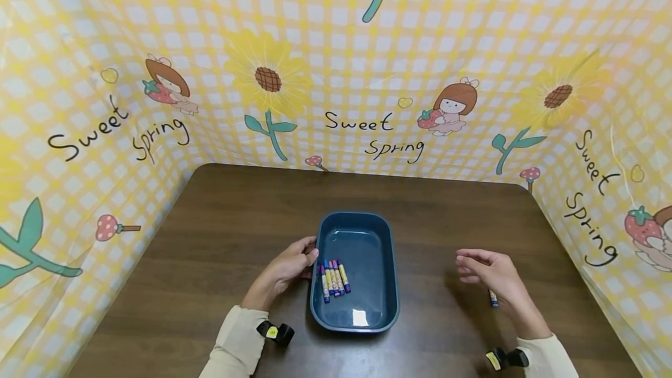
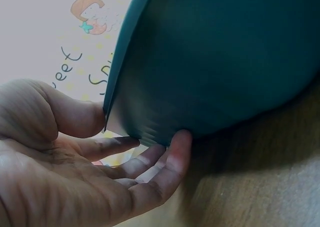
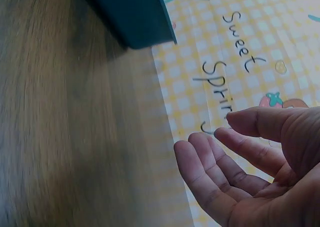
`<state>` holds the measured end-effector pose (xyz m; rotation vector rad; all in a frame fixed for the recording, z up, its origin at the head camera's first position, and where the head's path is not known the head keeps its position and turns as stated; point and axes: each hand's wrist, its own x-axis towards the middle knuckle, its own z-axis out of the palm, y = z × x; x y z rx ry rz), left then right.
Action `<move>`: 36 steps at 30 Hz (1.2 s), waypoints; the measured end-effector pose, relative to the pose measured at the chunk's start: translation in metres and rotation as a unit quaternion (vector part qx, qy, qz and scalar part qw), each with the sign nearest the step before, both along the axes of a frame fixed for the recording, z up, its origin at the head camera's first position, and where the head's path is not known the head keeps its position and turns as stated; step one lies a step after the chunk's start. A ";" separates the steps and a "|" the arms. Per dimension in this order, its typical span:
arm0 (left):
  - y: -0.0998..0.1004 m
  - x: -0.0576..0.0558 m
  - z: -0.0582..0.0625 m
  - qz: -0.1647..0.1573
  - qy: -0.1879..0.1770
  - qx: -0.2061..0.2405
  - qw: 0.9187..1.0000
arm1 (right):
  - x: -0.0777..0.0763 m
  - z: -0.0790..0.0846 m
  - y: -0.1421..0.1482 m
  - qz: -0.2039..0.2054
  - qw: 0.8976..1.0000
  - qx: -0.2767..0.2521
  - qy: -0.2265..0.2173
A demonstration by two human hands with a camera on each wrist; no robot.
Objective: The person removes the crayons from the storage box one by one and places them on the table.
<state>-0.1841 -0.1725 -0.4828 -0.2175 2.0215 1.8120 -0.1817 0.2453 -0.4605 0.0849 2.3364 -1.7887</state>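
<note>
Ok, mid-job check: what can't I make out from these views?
Lone crayon: one end hidden by the right grip, head view.
Crayons in the tray: printing too small to read, head view.
Tray: inside hidden by its own outer wall, left wrist view; cut off by the top edge, right wrist view.

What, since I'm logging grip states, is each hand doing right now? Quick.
Left hand: holding the blue tray by its side.
Right hand: open, fingers loosely bent, holding nothing.
</note>
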 end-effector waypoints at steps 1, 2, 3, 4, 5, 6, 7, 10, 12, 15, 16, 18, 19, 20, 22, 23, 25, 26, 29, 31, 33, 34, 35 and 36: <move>0.000 0.000 0.000 -0.001 0.002 0.000 1.000 | -0.001 0.001 -0.003 0.002 1.000 -0.003 0.001; 0.000 0.000 0.000 -0.003 0.004 0.001 1.000 | -0.001 0.001 -0.006 0.006 1.000 -0.007 0.004; 0.000 0.000 0.000 -0.005 0.006 0.001 1.000 | -0.002 0.002 -0.009 0.010 1.000 -0.010 0.006; 0.000 0.000 0.001 -0.006 0.007 0.002 1.000 | -0.002 0.002 -0.011 0.014 1.000 -0.013 0.006; 0.000 0.000 0.001 -0.006 0.008 0.002 1.000 | -0.003 0.003 -0.014 0.016 1.000 -0.016 0.005; 0.000 0.000 0.001 -0.007 0.010 0.002 1.000 | -0.004 0.003 -0.016 0.017 1.000 -0.017 0.005; 0.000 0.000 0.001 -0.008 0.010 0.002 1.000 | -0.004 0.003 -0.018 0.018 1.000 -0.020 0.004; 0.000 0.001 0.000 -0.007 0.011 0.001 1.000 | -0.007 0.002 -0.023 0.025 0.999 -0.030 0.007; 0.000 0.001 0.000 -0.007 0.012 0.002 1.000 | -0.008 0.002 -0.027 0.033 0.999 -0.033 0.010; 0.000 0.001 0.001 -0.007 0.014 0.004 1.000 | -0.010 0.003 -0.033 0.046 0.998 -0.040 0.013; 0.000 0.001 0.001 -0.006 0.015 0.004 1.000 | -0.011 0.003 -0.036 0.050 0.998 -0.040 0.013; 0.000 0.001 0.001 -0.005 0.015 0.005 1.000 | -0.013 0.004 -0.041 0.061 0.997 -0.041 0.016; 0.000 0.001 0.000 -0.004 0.015 0.004 1.000 | -0.013 0.005 -0.044 0.061 0.997 -0.041 0.015; 0.000 0.001 0.000 -0.005 0.016 0.003 1.000 | -0.014 0.005 -0.046 0.065 0.997 -0.041 0.017; 0.000 0.001 -0.001 -0.001 0.013 0.003 1.000 | -0.015 0.006 -0.051 0.073 0.996 -0.043 0.020; 0.000 0.001 -0.001 0.001 0.012 0.003 1.000 | -0.016 0.006 -0.054 0.076 0.996 -0.046 0.021; 0.000 0.001 -0.002 0.001 0.013 0.004 1.000 | -0.016 0.007 -0.059 0.080 0.995 -0.050 0.022; 0.000 0.001 -0.003 0.002 0.013 0.004 1.000 | -0.016 0.008 -0.061 0.084 0.995 -0.051 0.022; 0.000 0.000 -0.004 0.004 0.013 0.006 1.000 | -0.017 0.009 -0.069 0.083 0.995 -0.051 0.018; 0.000 0.000 -0.005 0.006 0.012 0.008 1.000 | -0.018 0.010 -0.074 0.084 0.995 -0.049 0.018; -0.001 -0.001 -0.004 0.002 0.015 0.009 1.000 | -0.018 0.010 -0.078 0.084 0.995 -0.048 0.020; -0.001 -0.001 -0.004 0.001 0.016 0.009 1.000 | -0.019 0.010 -0.081 0.086 0.995 -0.046 0.021; -0.001 -0.001 -0.003 0.000 0.017 0.010 1.000 | -0.019 0.010 -0.083 0.088 0.995 -0.044 0.021; -0.001 -0.001 -0.003 -0.001 0.019 0.009 1.000 | -0.019 0.011 -0.086 0.091 0.995 -0.044 0.022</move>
